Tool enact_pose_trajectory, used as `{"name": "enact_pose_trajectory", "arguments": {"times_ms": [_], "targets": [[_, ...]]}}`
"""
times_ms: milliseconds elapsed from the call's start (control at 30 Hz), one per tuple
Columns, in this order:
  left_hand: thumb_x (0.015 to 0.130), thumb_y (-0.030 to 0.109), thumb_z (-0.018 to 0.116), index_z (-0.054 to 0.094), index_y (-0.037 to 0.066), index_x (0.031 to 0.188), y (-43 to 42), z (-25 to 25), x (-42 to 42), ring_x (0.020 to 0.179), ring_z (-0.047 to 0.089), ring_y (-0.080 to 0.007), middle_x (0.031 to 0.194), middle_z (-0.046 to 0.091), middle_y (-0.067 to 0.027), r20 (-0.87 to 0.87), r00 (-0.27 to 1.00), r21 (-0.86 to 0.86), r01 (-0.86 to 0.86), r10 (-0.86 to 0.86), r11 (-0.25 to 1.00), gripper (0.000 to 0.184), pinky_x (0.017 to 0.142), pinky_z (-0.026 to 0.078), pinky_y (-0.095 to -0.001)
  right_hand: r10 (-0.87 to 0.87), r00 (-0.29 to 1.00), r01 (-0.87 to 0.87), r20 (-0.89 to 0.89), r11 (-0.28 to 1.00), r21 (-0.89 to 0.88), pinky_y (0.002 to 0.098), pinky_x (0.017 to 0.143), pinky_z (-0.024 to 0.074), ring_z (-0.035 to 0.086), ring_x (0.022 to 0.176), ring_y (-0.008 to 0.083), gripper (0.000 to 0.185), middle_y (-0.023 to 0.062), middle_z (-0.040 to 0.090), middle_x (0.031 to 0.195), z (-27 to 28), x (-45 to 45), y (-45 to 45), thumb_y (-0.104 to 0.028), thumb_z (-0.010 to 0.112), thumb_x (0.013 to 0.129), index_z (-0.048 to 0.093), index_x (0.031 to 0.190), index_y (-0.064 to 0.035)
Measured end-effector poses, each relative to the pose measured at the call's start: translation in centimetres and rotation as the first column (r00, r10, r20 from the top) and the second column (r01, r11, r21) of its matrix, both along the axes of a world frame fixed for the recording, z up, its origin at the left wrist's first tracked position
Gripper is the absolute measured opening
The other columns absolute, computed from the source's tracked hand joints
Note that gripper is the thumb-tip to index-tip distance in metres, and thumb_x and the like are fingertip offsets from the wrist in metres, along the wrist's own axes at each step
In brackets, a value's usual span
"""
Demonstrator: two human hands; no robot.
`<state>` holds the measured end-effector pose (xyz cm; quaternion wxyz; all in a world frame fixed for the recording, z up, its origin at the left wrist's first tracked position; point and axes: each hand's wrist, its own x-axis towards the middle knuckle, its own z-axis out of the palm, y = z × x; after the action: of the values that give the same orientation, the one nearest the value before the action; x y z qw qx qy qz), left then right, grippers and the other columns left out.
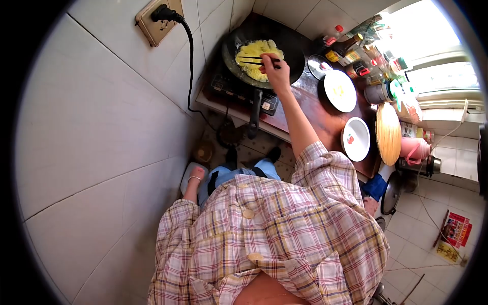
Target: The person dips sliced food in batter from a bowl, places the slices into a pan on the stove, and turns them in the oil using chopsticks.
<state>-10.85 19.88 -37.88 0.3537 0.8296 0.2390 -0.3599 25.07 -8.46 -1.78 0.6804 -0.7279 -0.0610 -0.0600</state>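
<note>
A dark wok (294, 71) sits on a black induction cooker (231, 87), its handle pointing toward me. Yellow egg (256, 50) lies spread in the wok. Over it, my right hand (276, 71) is closed around dark chopsticks (249, 60), whose tips reach across the egg. My left hand (196, 174) hangs low beside my leg at the left, away from the counter; its fingers are too small and foreshortened to make out. To the right of the wok stand a white plate (340, 91) and a white bowl (355, 139).
Bottles (343, 48) and jars (378, 93) line the window side of the counter (317, 114). A round woven board (388, 134), a pink thermos (415, 148) and a blue cloth (375, 187) are at the right. A black cord (191, 66) hangs from the wall socket (158, 23).
</note>
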Motion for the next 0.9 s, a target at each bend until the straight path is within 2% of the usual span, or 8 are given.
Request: {"name": "enact_pose_trajectory", "arguments": {"times_ms": [133, 200, 367, 467, 567, 700, 800, 900], "targets": [[0.077, 0.03, 0.057, 0.066, 0.011, 0.088, -0.2, 1.7, 0.3, 0.09, 0.062, -0.0301, 0.093, 0.066, -0.0131, 0.055, 0.99, 0.02, -0.129, 0.127, 0.991, 0.024, 0.081, 0.049, -0.0397, 0.051, 0.999, -0.05, -0.008, 0.997, 0.062, 0.0228, 0.053, 0.0487, 0.061, 0.056, 0.0119, 0.017, 0.0069, 0.062, 0.069, -1.5, 0.9, 0.8, -0.013, 0.056, 0.087, 0.063, 0.093, 0.0016], [0.077, 0.029, 0.056, 0.066, 0.01, 0.087, -0.4, 1.3, 0.6, 0.089, 0.062, -0.0303, 0.092, 0.066, -0.0138, 0.132, 0.969, -0.027, -0.207, 0.209, 0.978, 0.023, 0.08, 0.049, -0.0397, -0.137, 0.99, 0.138, 0.017, 0.979, -0.147, 0.0236, 0.052, 0.0487, 0.063, 0.054, 0.0127, 0.018, 0.0085, 0.063, 0.064, -1.1, 1.0, -1.0, -0.014, 0.057, 0.086, 0.064, 0.087, 0.0025], [0.077, 0.027, 0.055, 0.066, 0.01, 0.088, -1.0, 3.8, 0.7, 0.089, 0.062, -0.0313, 0.092, 0.065, -0.0146, 0.135, 0.986, 0.002, -0.095, 0.094, 0.995, 0.023, 0.08, 0.049, -0.0394, -0.214, 0.977, 0.214, 0.02, 0.959, -0.187, 0.0237, 0.05, 0.0482, 0.063, 0.054, 0.0128, 0.019, 0.0099, 0.064, 0.062, 0.9, 0.5, -2.5, -0.015, 0.057, 0.085, 0.065, 0.085, 0.0025], [0.077, 0.027, 0.055, 0.066, 0.01, 0.089, -0.7, 2.6, 0.5, 0.089, 0.062, -0.0313, 0.092, 0.065, -0.0143, 0.045, 0.999, 0.055, 0.007, -0.01, 0.998, 0.023, 0.081, 0.049, -0.0393, -0.013, 0.999, 0.013, 0.031, 1.0, -0.003, 0.0231, 0.054, 0.0483, 0.061, 0.057, 0.0105, 0.016, 0.0083, 0.063, 0.07, 0.2, 0.7, -0.1, -0.012, 0.058, 0.086, 0.064, 0.088, 0.0018], [0.077, 0.027, 0.056, 0.065, 0.01, 0.09, -0.9, 3.4, 1.1, 0.089, 0.062, -0.0306, 0.092, 0.066, -0.0136, 0.084, 0.996, 0.084, -0.033, 0.026, 0.996, 0.023, 0.081, 0.049, -0.039, 0.067, 0.978, -0.027, 0.197, 0.979, -0.2, 0.0234, 0.053, 0.0459, 0.059, 0.057, 0.0117, 0.013, 0.0086, 0.062, 0.068, -1.8, 1.0, 1.3, -0.012, 0.059, 0.085, 0.064, 0.091, -0.0011], [0.077, 0.026, 0.057, 0.064, 0.009, 0.089, -1.5, 5.0, 2.1, 0.088, 0.063, -0.0284, 0.091, 0.066, -0.0125, 0.153, 0.971, -0.002, -0.184, 0.182, 0.983, 0.022, 0.08, 0.049, -0.0378, -0.103, 0.99, 0.116, 0.1, 0.984, -0.136, 0.0236, 0.052, 0.0447, 0.059, 0.057, 0.0118, 0.012, 0.0075, 0.062, 0.067, -1.8, 1.7, -0.5, -0.013, 0.06, 0.085, 0.064, 0.09, -0.0018], [0.077, 0.026, 0.059, 0.064, 0.009, 0.086, -1.7, 5.3, 1.5, 0.087, 0.063, -0.0268, 0.09, 0.066, -0.0116, 0.17, 0.962, -0.033, -0.211, 0.214, 0.977, 0.021, 0.08, 0.049, -0.0374, 0.019, 0.997, -0.011, 0.071, 0.993, -0.118, 0.0235, 0.052, 0.0452, 0.06, 0.057, 0.0119, 0.012, 0.0068, 0.062, 0.065, -0.4, 0.0, -1.4, -0.012, 0.06, 0.085, 0.064, 0.09, -0.0022], [0.077, 0.027, 0.058, 0.064, 0.008, 0.086, -1.0, 4.8, 1.2, 0.087, 0.063, -0.0288, 0.09, 0.066, -0.0129, 0.022, 0.999, 0.04, -0.026, 0.025, 0.999, 0.022, 0.079, 0.049, -0.0382, 0.129, 0.974, -0.063, 0.188, 0.944, -0.325, 0.0273, 0.058, 0.0489, 0.062, 0.065, 0.02, 0.01, 0.012, 0.062, 0.076, -0.2, -1.7, 0.0, -0.009, 0.061, 0.083, 0.063, 0.09, -0.0025]]}}
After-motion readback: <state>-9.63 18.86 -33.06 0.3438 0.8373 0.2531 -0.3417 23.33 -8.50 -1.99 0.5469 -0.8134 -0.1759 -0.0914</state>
